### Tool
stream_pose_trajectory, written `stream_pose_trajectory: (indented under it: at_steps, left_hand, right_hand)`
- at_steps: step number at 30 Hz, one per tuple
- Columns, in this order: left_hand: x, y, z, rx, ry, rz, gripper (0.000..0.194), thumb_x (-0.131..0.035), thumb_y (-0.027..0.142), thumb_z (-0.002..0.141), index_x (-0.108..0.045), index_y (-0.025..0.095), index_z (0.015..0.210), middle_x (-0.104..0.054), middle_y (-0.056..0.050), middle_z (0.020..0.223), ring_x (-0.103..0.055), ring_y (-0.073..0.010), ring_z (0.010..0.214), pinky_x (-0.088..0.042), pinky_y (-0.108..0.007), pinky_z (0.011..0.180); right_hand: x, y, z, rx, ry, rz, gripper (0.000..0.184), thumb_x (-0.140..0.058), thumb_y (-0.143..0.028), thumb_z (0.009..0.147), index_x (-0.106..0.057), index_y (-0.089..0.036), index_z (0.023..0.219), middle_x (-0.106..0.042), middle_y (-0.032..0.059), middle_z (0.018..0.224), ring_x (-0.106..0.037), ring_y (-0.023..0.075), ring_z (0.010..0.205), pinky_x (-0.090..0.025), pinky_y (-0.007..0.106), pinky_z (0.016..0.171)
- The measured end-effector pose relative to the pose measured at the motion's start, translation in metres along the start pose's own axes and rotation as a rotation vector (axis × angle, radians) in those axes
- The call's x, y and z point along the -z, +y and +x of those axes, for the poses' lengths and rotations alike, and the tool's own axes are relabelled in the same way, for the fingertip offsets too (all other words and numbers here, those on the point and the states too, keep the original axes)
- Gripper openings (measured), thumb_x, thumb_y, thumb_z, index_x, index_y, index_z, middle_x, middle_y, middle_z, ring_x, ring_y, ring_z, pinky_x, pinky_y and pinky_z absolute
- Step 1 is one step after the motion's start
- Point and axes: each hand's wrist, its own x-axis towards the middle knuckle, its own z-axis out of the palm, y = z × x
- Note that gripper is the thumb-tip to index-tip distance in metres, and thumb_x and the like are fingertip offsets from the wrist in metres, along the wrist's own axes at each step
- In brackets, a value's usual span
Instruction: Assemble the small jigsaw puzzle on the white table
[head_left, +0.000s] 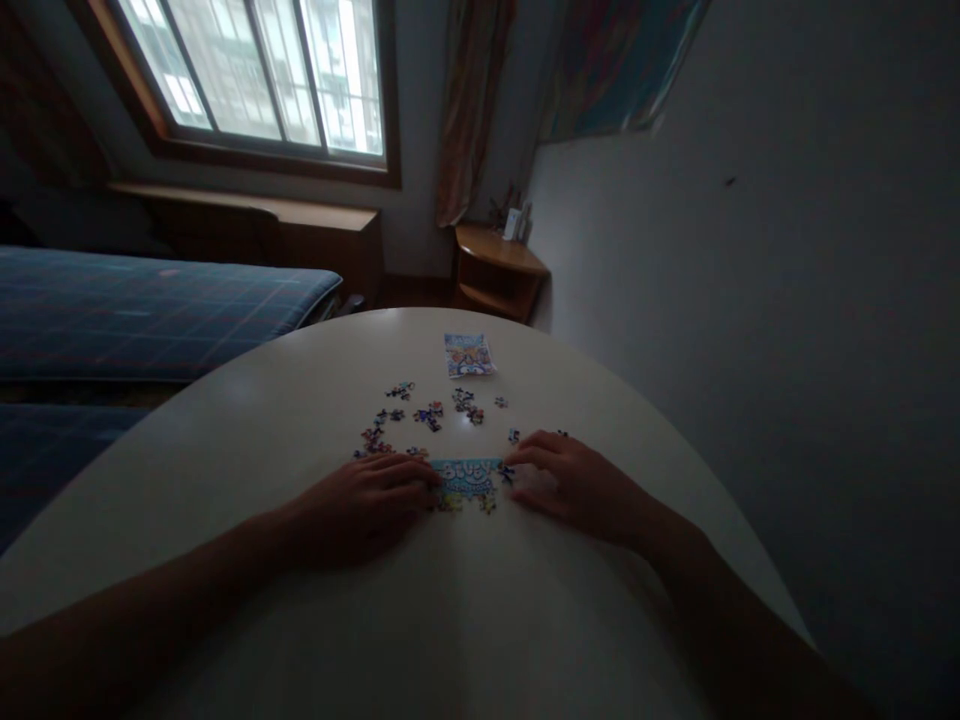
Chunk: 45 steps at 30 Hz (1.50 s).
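Note:
A partly joined jigsaw puzzle [466,478] lies on the white round table, with a light-blue lettered strip on top and a few yellowish pieces along its lower edge. My left hand [375,505] rests flat, its fingertips at the puzzle's left edge. At the right edge is a dark puzzle piece [506,473]. My right hand [577,485] reaches that piece with thumb and index finger apart; whether a fingertip presses on it is too dim to tell. Another small piece [514,436] sits just beyond the right index finger.
Loose puzzle pieces [430,414] are scattered in small clusters beyond the puzzle. Farther back on the table [315,400] lies a printed picture sheet [469,355]. A bed [150,310] stands to the left, a corner shelf [499,250] behind, and a wall [750,300] along the right.

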Motion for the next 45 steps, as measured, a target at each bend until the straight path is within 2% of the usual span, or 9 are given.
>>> stream_pose_trajectory:
  at_steps: [2,4,7,13,19,30,36,40,45]
  left_hand:
    - [0.000,0.000,0.000,-0.005,0.000,-0.001,0.020,-0.047,0.015,0.096,-0.060,0.019,0.109,-0.064,-0.009,0.126,-0.060,-0.0233,0.118,-0.051,-0.042,0.102]
    - [0.000,0.001,0.001,-0.005,0.000,0.003,0.019,-0.046,0.015,0.096,-0.060,0.019,0.108,-0.065,-0.009,0.125,-0.061,-0.0228,0.117,-0.052,-0.042,0.101]
    - [0.000,0.000,0.001,-0.008,0.000,0.008,0.020,-0.045,0.015,0.096,-0.060,0.019,0.110,-0.065,-0.009,0.125,-0.062,-0.0224,0.116,-0.052,-0.041,0.101]
    - [-0.002,-0.001,0.000,-0.004,0.002,0.011,0.021,-0.047,0.014,0.095,-0.059,0.020,0.112,-0.064,-0.008,0.126,-0.061,-0.0224,0.118,-0.051,-0.041,0.103]
    - [-0.001,0.001,0.004,-0.023,0.008,-0.019,0.020,-0.046,0.014,0.095,-0.060,0.019,0.108,-0.065,-0.009,0.123,-0.062,-0.0215,0.114,-0.053,-0.040,0.100]
    - [-0.005,0.000,0.003,-0.061,0.043,-0.024,0.021,-0.048,0.012,0.092,-0.061,0.019,0.108,-0.067,-0.009,0.119,-0.064,-0.0206,0.111,-0.053,-0.038,0.098]
    - [-0.006,0.000,0.004,-0.064,0.057,-0.021,0.019,-0.046,0.014,0.094,-0.061,0.018,0.105,-0.068,-0.009,0.120,-0.064,-0.0211,0.110,-0.055,-0.039,0.096]
    - [-0.009,0.000,0.005,-0.059,0.057,-0.018,0.018,-0.048,0.013,0.093,-0.060,0.019,0.104,-0.068,-0.008,0.119,-0.064,-0.0208,0.109,-0.055,-0.040,0.096]
    - [-0.011,-0.003,0.002,-0.054,0.024,-0.024,0.019,-0.048,0.013,0.092,-0.060,0.019,0.105,-0.066,-0.008,0.121,-0.063,-0.0207,0.111,-0.053,-0.040,0.097]
  right_hand:
    - [-0.002,-0.002,0.000,0.020,-0.038,0.009,0.031,-0.070,-0.033,0.086,-0.067,-0.025,0.116,-0.063,0.0093,0.118,-0.063,0.0220,0.104,-0.050,0.039,0.092]
    - [-0.003,0.000,0.001,0.016,-0.054,-0.002,0.024,-0.067,-0.029,0.088,-0.069,-0.025,0.112,-0.064,0.0090,0.114,-0.063,0.0209,0.101,-0.050,0.038,0.090]
    - [-0.003,0.009,0.002,0.005,-0.020,-0.033,0.015,-0.063,-0.023,0.090,-0.071,-0.023,0.103,-0.065,0.0080,0.110,-0.064,0.0193,0.096,-0.051,0.037,0.086]
    - [-0.006,0.021,0.004,-0.062,0.036,-0.151,0.013,-0.062,-0.017,0.087,-0.069,-0.019,0.098,-0.067,0.0093,0.108,-0.063,0.0226,0.097,-0.049,0.040,0.087]
    - [-0.016,0.023,0.009,-0.082,0.151,-0.119,0.016,-0.059,-0.027,0.092,-0.068,-0.020,0.103,-0.068,0.0092,0.108,-0.061,0.0235,0.100,-0.047,0.042,0.091]
    - [-0.032,0.005,0.085,-0.178,0.186,-0.060,0.032,-0.062,-0.029,0.092,-0.065,-0.018,0.122,-0.065,0.0117,0.121,-0.060,0.0230,0.112,-0.045,0.039,0.100]
    - [-0.033,-0.002,0.090,-0.176,0.144,-0.040,0.014,-0.064,-0.024,0.089,-0.073,-0.019,0.098,-0.070,0.0081,0.103,-0.064,0.0192,0.095,-0.048,0.032,0.089]
    - [-0.025,0.000,0.094,-0.252,0.140,-0.030,0.016,-0.065,-0.027,0.089,-0.073,-0.021,0.102,-0.070,0.0069,0.107,-0.065,0.0186,0.095,-0.048,0.030,0.087]
    - [-0.024,0.004,0.126,-0.332,0.140,-0.071,0.023,-0.062,-0.033,0.090,-0.073,-0.020,0.105,-0.070,0.0098,0.112,-0.065,0.0214,0.101,-0.047,0.032,0.090]
